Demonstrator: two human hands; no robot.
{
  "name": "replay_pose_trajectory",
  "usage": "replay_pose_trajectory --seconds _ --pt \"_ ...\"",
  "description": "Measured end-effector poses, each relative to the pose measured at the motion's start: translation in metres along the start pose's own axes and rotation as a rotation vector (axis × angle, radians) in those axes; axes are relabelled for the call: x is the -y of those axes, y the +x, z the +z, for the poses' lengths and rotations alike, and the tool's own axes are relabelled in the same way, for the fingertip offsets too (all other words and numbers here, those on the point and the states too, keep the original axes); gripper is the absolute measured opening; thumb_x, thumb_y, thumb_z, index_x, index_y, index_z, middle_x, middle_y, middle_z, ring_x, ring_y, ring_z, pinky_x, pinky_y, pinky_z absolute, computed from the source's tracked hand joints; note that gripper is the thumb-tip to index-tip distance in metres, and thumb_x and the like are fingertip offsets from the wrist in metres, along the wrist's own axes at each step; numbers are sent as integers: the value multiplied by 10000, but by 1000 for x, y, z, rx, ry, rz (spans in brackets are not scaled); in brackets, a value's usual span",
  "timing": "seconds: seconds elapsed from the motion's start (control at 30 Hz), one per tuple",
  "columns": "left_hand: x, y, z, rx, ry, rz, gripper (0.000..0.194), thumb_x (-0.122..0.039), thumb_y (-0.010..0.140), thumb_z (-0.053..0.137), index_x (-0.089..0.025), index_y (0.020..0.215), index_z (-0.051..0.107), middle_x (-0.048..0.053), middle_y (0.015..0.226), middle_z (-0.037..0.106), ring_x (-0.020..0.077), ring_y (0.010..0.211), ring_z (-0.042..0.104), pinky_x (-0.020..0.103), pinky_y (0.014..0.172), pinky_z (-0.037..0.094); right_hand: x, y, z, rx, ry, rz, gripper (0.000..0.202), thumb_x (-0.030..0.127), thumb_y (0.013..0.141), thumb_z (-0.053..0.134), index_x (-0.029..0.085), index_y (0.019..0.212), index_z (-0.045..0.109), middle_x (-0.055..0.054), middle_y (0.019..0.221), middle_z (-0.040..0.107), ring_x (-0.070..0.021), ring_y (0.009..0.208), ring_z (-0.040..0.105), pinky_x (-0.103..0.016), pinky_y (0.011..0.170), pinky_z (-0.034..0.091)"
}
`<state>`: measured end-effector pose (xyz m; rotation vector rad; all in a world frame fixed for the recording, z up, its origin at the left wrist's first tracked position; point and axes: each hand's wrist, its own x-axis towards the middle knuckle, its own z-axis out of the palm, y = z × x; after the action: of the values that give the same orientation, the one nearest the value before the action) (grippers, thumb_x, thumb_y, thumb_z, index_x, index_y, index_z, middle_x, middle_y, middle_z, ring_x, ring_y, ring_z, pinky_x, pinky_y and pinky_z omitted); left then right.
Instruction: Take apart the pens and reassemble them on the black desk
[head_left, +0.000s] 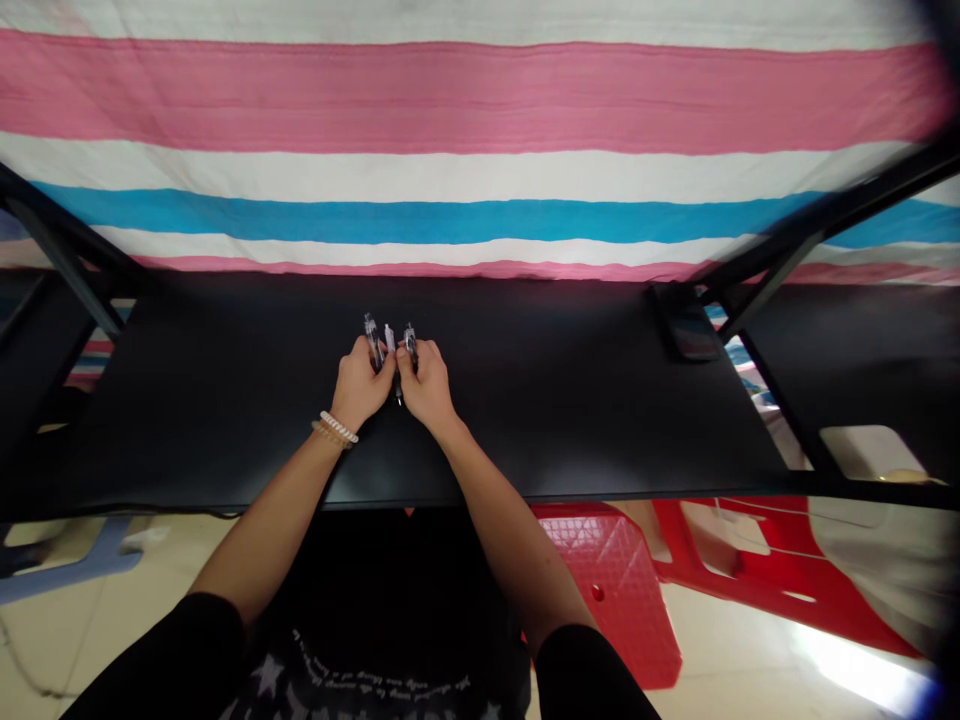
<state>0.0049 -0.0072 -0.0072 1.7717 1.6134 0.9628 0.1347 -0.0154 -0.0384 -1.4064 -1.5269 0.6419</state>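
Both my hands meet over the black tabletop (pixel 555 400), left of its middle. Between the thumb and fingers of my left hand (pixel 361 383) is a clear and black pen (pixel 372 338), its end pointing away from me. My right hand (pixel 427 385) grips another dark pen (pixel 410 341) in the same direction. A white pen (pixel 389 337) stands out between the two hands; which hand holds it I cannot tell. The fingers hide most of each pen's barrel. Beaded bracelets (pixel 335 428) circle my left wrist.
A black phone-like object (pixel 686 322) lies at the table's right back corner. Dark metal struts (pixel 810 230) rise at both sides. Behind hangs a striped cloth (pixel 465 100). Red plastic stools (pixel 615 590) stand below the front edge at right.
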Motion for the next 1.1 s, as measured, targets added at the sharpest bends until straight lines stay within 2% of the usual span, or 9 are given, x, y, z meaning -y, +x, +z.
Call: replay_pose_trajectory --seconds 0.13,0.27,0.4,0.47,0.7,0.83,1.0,1.1 --pt "0 0 -1 -21 97 -26 182 -315 868 657 -190 977 581 45 764 678 204 648 638 303 619 434 -6 0 5 -34 6 -7 237 304 987 486 183 1160 593 -125 1066 646 -262 1049 622 -439 981 513" --pt "3 0 0 -23 101 -6 306 -296 859 666 -169 1120 571 70 867 722 221 728 686 316 667 483 -10 -1 8 -45 39 14 429 214 916 532 170 1341 493 -169 1257 632 -276 1133 634 -482 1021 518" --pt "6 -1 3 -38 106 19 491 -273 859 672 -148 1296 487 41 814 696 207 682 665 318 646 486 -11 -3 7 -58 33 13 486 217 896 553 168 1371 468 -174 1258 635 -271 1099 651 -478 995 539" --pt "6 -2 4 -44 99 23 522 -263 864 669 -153 1330 459 25 795 679 200 673 658 313 631 482 -11 -3 7 -69 19 12 478 222 893 558 161 1360 474 -175 1220 646 -270 1083 653 -474 975 549" --pt "6 -3 3 -51 114 92 420 -217 862 672 -173 1259 540 35 855 658 180 670 625 326 663 513 -6 -3 6 -66 -14 -22 350 191 886 541 171 1235 524 -158 1139 654 -256 1038 646 -442 914 566" --pt "6 -3 3 -74 165 157 284 -171 841 678 -185 1122 635 66 969 634 170 705 607 351 746 543 -3 -4 4 -77 -48 -40 333 164 868 538 186 1200 531 -151 1139 645 -257 1037 632 -445 915 557" --pt "3 -4 3 -62 175 131 257 -179 838 683 -191 1093 661 73 1023 598 154 662 573 366 735 552 -2 -5 3 -84 -62 -29 357 160 851 537 172 1208 530 -160 1141 621 -259 1026 622 -445 903 558" --pt "1 -5 3 -56 171 120 240 -180 842 679 -194 1080 659 75 1031 594 169 703 596 370 749 555 0 -6 2 -90 -63 -19 359 161 848 537 176 1206 537 -157 1141 604 -261 1029 612 -447 904 557"
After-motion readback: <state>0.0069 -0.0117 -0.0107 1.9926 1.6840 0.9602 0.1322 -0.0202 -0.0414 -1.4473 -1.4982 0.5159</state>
